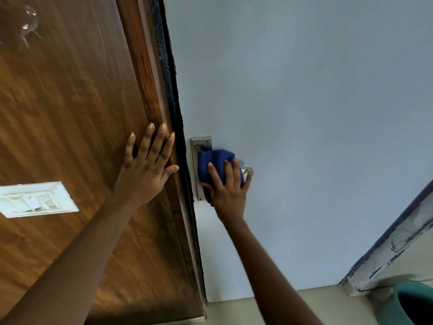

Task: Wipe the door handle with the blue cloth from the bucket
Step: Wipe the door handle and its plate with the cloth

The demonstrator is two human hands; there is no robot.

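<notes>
My right hand [228, 186] presses a bunched blue cloth [214, 164] against the metal door handle [248, 171] on the pale blue door [304, 113]. The cloth covers most of the lever; only its tip shows to the right of my fingers. The handle's steel backplate [201, 143] shows above and left of the cloth. My left hand [147, 167] lies flat, fingers spread, on the brown wooden panel [70, 113] beside the door's dark edge. It holds nothing.
A white switch plate [35, 199] is set in the wooden panel at the left. A green bucket [412, 301] stands on the floor at the bottom right, partly cut off. A worn door frame [393, 242] runs diagonally at the right.
</notes>
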